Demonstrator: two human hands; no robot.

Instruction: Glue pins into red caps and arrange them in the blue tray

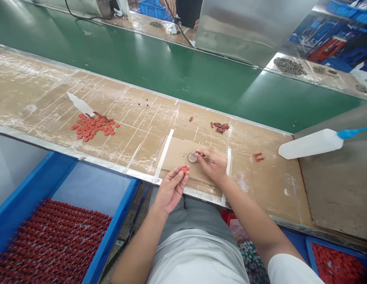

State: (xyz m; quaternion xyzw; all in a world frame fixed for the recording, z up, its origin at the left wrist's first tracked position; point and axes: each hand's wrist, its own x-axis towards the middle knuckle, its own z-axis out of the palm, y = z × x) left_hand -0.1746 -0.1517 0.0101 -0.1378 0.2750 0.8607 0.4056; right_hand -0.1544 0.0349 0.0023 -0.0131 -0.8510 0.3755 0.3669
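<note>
Between the fingertips of my left hand (173,187) is a small round red disc (184,170), held just above the front edge of the bench. My right hand (213,163) pinches a small dark-red piece (197,152) at the rim of a little round silvery dish (192,157). The dish sits on a cardboard sheet (177,152) fixed with white tape. Beyond my right hand lies a small cluster of dark-red pieces (220,127). Two red discs with dark parts attached (259,157) rest farther right.
A pile of red discs (91,127) lies at left beside a white pointed strip (80,104). A white bottle with a blue nozzle (312,144) lies at right. Below left, a blue tray (128,201) carries rows of red pieces. Behind runs a green belt (160,63); a person sits across it.
</note>
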